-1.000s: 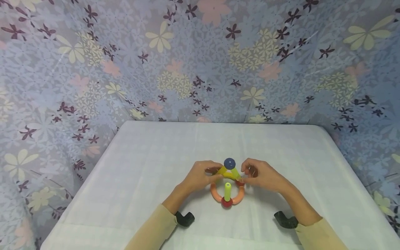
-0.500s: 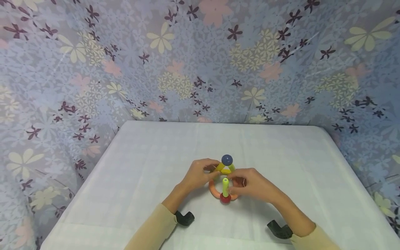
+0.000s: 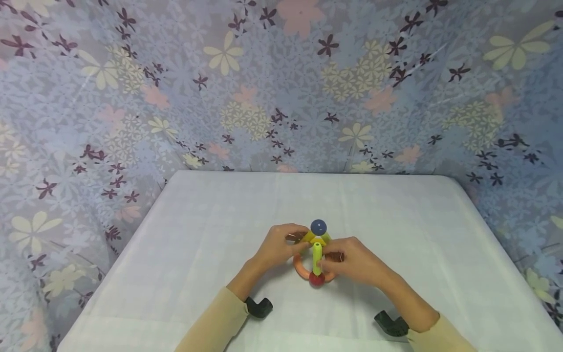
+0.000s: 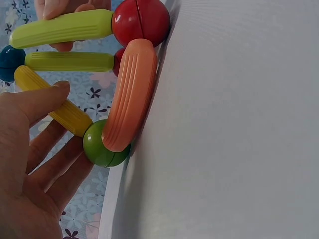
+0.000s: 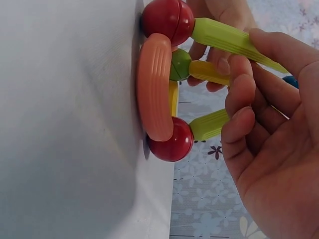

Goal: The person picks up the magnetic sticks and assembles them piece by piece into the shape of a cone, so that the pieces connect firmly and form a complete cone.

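A toy frame of magnetic sticks and balls stands on the table. Its base holds curved orange sticks (image 4: 130, 94), a green ball (image 4: 105, 143), and two red balls, the front red ball (image 3: 316, 279) nearest me. A yellow stick (image 4: 75, 119) and a rear lime-green stick (image 4: 70, 61) lean together under a blue ball (image 3: 318, 227). My left hand (image 3: 279, 247) grips the yellow stick between thumb and fingers. With thumb and fingertips, my right hand (image 3: 356, 259) pinches the front lime-green stick (image 3: 317, 259), which rises from the front red ball. Its upper end is close to the blue ball.
A white cloth covers the table (image 3: 220, 210), and a floral curtain (image 3: 281, 98) hangs behind and at both sides. A dark wrist-worn device (image 3: 259, 308) sits by the left sleeve, and a second dark device (image 3: 391, 324) by the right.
My right hand has moved left and nearer, from the rear lime-green stick to the front one. That stick's top has swung up toward the blue ball. My left hand stays in place.
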Demonstrator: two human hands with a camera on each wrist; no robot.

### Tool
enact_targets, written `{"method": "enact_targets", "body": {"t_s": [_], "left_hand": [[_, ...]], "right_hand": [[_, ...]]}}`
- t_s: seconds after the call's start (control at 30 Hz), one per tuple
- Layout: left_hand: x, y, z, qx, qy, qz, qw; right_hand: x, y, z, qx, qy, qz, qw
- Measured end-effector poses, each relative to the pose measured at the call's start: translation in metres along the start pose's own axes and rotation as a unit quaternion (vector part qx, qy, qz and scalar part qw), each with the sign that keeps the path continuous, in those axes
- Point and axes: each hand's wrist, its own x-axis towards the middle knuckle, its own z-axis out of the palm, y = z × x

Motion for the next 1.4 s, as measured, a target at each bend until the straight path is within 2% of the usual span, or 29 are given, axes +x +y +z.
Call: {"method": "enact_targets", "body": {"t_s": [0.4,0.7,1.4], "left_hand": [[-0.0013,-0.0011,-0.0031,-0.006,-0.017,0.001,0.9998],[-0.0005,0.0024,-0.0043,0.016,-0.024,-0.002,0.9996],[-0.0021,0.0004,-0.0059,0.013,-0.028,0.018,0.9994]], "right_hand": [[0.0016,0.0018,-0.002,-0.022,-0.014,0.03,0.999],[0.001,0.002,-0.0013,-0.012,-0.005,0.02,1.0],[0.0038,0.0035,-0.002,-0.024,-0.008,0.007,1.0]]}}
